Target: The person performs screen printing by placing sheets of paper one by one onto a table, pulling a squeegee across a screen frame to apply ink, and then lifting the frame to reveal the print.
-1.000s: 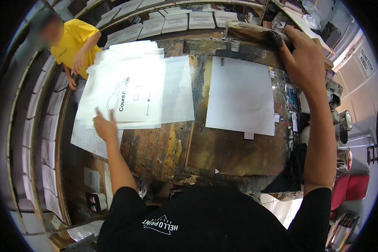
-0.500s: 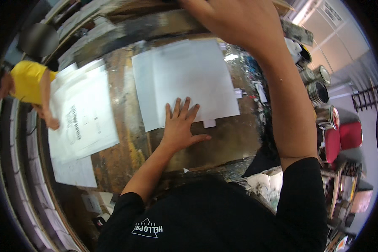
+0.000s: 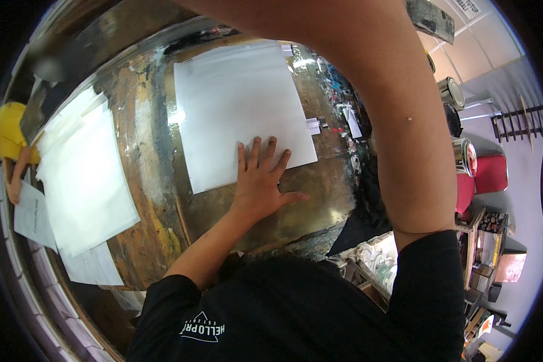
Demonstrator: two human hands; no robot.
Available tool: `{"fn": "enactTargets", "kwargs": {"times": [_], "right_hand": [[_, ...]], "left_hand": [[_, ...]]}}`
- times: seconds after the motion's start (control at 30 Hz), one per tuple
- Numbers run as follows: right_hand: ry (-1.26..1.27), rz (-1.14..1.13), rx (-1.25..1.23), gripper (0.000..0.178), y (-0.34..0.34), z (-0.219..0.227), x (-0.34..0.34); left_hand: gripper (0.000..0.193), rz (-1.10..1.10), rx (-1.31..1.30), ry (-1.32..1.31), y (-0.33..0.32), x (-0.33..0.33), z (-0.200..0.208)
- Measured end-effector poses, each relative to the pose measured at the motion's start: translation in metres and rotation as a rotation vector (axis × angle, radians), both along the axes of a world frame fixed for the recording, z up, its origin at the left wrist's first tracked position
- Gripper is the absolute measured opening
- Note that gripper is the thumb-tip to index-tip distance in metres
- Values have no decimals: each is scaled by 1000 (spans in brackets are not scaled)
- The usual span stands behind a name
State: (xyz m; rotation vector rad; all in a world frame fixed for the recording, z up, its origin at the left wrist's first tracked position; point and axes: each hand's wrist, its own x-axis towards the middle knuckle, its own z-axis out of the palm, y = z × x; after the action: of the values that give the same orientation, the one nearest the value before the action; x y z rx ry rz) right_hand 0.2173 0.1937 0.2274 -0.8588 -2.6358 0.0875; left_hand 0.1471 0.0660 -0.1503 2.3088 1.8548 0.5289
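Observation:
My left hand (image 3: 260,175) lies palm down with its fingers spread, the fingertips on the near edge of a white sheet of paper (image 3: 238,99). The sheet rests on a worn, brownish work board (image 3: 271,223). Small folded paper tabs (image 3: 313,126) sit by its right edge. Raised across the upper right is my right forearm (image 3: 404,120); it reaches up past the top edge, so that hand is out of sight and what it touches is hidden. Left of the board lies a stack of white sheets (image 3: 87,187), the top one looking blank.
At the far left, a person in a yellow shirt (image 3: 9,130) holds a printed sheet (image 3: 33,214). Paint-smeared table edge (image 3: 344,99), metal cans (image 3: 464,155), a red chair (image 3: 492,174) and a box of crumpled cloths (image 3: 377,262) stand to the right.
My right hand has gone up out of the picture. My left hand stays on the sheet's edge. The other person has drawn a printed sheet off the stack to the left. The view has shifted.

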Motion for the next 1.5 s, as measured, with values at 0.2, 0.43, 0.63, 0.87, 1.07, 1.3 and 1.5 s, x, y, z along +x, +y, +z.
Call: {"fn": "enactTargets", "kwargs": {"times": [0.2, 0.43, 0.63, 0.87, 1.07, 1.3, 1.5], "right_hand": [[58, -30, 144, 70, 2, -30, -9], [94, 1, 354, 48, -1, -86, 3], [-262, 185, 2, 58, -17, -186, 29], [38, -65, 290, 56, 72, -298, -27], [-100, -126, 430, 50, 197, -332, -105], [-159, -132, 320, 50, 175, -336, -98], [-114, -113, 345, 47, 150, -336, -87]], "left_hand": [[107, 68, 154, -20, -2, 4, 7], [87, 331, 395, -1303, -40, -116, 136], [90, 561, 221, -870, -125, -131, 94], [129, 539, 243, -281, -143, -134, 4], [135, 532, 169, -264, -146, -140, -3], [130, 595, 89, -232, -146, -138, 4], [122, 634, 46, -197, -147, -136, 5]]}}
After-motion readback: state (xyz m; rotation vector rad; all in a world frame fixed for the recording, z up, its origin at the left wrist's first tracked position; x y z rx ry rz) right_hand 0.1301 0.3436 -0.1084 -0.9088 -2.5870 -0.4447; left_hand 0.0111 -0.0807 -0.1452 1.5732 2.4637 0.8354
